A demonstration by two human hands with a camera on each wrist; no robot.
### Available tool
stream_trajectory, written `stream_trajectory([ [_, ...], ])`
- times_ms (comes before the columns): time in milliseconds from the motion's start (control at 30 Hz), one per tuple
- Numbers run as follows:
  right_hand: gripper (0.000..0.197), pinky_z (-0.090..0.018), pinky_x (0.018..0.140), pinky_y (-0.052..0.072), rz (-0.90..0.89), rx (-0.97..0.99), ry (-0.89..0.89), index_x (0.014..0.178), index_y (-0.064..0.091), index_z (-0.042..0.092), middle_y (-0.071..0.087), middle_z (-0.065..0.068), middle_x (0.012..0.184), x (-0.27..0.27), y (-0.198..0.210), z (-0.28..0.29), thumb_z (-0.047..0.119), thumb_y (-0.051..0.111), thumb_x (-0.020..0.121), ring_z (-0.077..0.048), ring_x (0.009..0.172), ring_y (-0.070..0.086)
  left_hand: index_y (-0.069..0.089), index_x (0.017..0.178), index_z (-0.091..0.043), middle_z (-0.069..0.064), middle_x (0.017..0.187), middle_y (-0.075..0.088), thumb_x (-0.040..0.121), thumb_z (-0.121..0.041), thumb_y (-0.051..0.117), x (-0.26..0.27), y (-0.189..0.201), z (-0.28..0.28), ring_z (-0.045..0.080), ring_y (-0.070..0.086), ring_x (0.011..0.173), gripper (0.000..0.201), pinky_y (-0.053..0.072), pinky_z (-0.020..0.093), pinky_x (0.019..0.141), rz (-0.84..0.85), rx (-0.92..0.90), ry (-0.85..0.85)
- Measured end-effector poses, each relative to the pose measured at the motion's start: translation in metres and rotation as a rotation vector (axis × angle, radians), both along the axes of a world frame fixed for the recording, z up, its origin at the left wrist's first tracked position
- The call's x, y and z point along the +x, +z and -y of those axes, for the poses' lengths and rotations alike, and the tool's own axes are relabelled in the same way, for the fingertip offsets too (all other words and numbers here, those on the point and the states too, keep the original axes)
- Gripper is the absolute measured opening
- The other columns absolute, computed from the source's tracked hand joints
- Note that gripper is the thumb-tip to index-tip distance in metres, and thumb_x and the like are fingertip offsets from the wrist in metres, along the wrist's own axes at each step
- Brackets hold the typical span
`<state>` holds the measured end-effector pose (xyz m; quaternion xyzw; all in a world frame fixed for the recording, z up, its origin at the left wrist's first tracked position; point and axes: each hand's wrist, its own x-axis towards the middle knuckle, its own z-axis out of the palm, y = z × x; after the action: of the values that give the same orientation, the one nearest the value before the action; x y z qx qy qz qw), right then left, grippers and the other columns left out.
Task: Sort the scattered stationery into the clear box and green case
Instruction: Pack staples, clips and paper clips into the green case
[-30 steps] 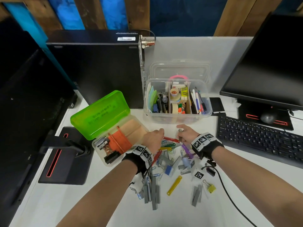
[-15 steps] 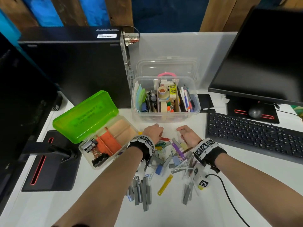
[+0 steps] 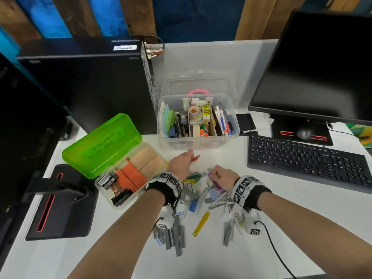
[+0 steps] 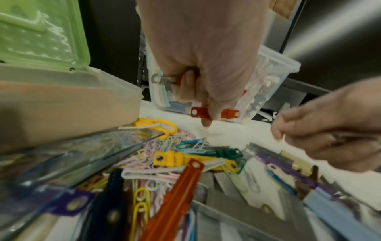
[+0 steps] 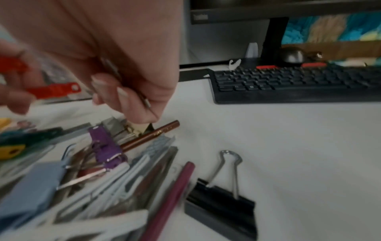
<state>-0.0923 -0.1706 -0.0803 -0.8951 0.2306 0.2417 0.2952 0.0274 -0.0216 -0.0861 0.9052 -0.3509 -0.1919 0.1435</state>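
White desk (image 3: pixel 261 228) bears clear box (image 3: pixel 233 135), green case (image 3: pixel 100 146), keyboard (image 3: pixel 308 160), scattered stationery (image 3: pixel 201 198).

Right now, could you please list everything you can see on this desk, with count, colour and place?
green-lidded plastic case: one, open, desk left; holds black binder clips and orange card
clear plastic box: one, open, desk centre back; pens, tape, glue inside
red plastic file fastener: one, in left hand, above desk
scattered stationery pile: many; grey staple strips, pastel paper clips, coloured fasteners; desk front centre
black binder clip: one, right of pile
black keyboard: one, desk right
black monitor: one, back right
black computer tower: one, back left
left hand: grips red fastener
right hand: holds thin metal pieces over pile
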Motion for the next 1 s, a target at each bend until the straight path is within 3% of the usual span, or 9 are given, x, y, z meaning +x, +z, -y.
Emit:
stream_trajectory([
  [133, 0.023, -0.032, 0.069, 0.039, 0.036, -0.286, 0.1, 0.109, 0.043, 0.012, 0.062, -0.013, 0.104, -0.008, 0.004, -0.015, 0.031, 0.037, 0.099, -0.031, 0.09, 0.059, 0.044, 0.115, -0.009, 0.013, 0.106, 0.063, 0.095, -0.011, 0.045, -0.013, -0.003, -0.009, 0.031, 0.062, 0.095, 0.021, 0.051, 0.04, 0.078, -0.061, -0.058, 0.098],
  [300, 0.028, -0.032, 0.073, 0.04, 0.026, -0.362, 0.101, 0.116, 0.045, 0.012, 0.06, -0.012, 0.114, -0.003, 0.001, -0.023, 0.033, 0.042, 0.097, -0.032, 0.101, 0.058, 0.045, 0.112, -0.005, 0.015, 0.099, 0.065, 0.102, -0.025, 0.035, -0.021, -0.001, -0.013, 0.032, 0.063, 0.089, 0.024, 0.046, 0.038, 0.069, -0.015, -0.083, 0.116],
  [467, 0.026, -0.034, 0.08, 0.044, 0.003, -0.376, 0.044, 0.118, 0.045, 0.011, 0.058, -0.013, 0.118, 0.0, 0.0, -0.025, 0.027, 0.041, 0.097, -0.032, 0.105, 0.058, 0.05, 0.115, -0.004, 0.016, 0.103, 0.066, 0.104, -0.031, 0.027, -0.02, 0.002, -0.019, 0.034, 0.063, 0.094, 0.037, 0.049, 0.042, 0.077, 0.008, -0.032, 0.151],
  [633, 0.03, -0.032, 0.079, 0.044, -0.054, -0.328, 0.033, 0.119, 0.046, 0.01, 0.058, -0.013, 0.12, -0.001, 0.0, -0.02, 0.03, 0.044, 0.097, -0.031, 0.107, 0.058, 0.054, 0.114, -0.006, 0.016, 0.105, 0.067, 0.104, -0.03, 0.026, -0.017, 0.002, -0.031, 0.034, 0.063, 0.096, 0.038, 0.049, 0.041, 0.082, 0.034, 0.002, 0.168],
  [867, 0.03, -0.034, 0.08, 0.043, 0.047, -0.245, -0.012, 0.116, 0.045, 0.005, 0.061, -0.015, 0.113, -0.004, 0.001, -0.019, 0.03, 0.038, 0.1, -0.033, 0.1, 0.059, 0.052, 0.115, -0.011, 0.014, 0.102, 0.063, 0.103, -0.029, 0.029, -0.022, 0.013, -0.038, 0.032, 0.059, 0.097, 0.032, 0.046, 0.039, 0.076, 0.122, 0.078, 0.133],
  [933, 0.033, -0.035, 0.083, 0.042, 0.069, -0.2, -0.031, 0.116, 0.044, 0.003, 0.059, -0.015, 0.114, -0.003, 0.004, -0.02, 0.03, 0.032, 0.102, -0.032, 0.101, 0.058, 0.049, 0.117, -0.013, 0.013, 0.101, 0.064, 0.102, -0.024, 0.031, -0.021, 0.012, -0.036, 0.032, 0.061, 0.093, 0.025, 0.048, 0.04, 0.075, 0.091, 0.078, 0.133],
  [1000, 0.029, -0.033, 0.078, 0.039, 0.087, -0.133, -0.052, 0.108, 0.042, 0.005, 0.059, -0.016, 0.108, -0.004, 0.005, -0.018, 0.03, 0.029, 0.103, -0.03, 0.093, 0.057, 0.044, 0.118, -0.015, 0.013, 0.101, 0.065, 0.099, -0.013, 0.034, -0.019, 0.01, -0.032, 0.032, 0.062, 0.09, 0.022, 0.049, 0.04, 0.073, 0.013, 0.092, 0.105],
])
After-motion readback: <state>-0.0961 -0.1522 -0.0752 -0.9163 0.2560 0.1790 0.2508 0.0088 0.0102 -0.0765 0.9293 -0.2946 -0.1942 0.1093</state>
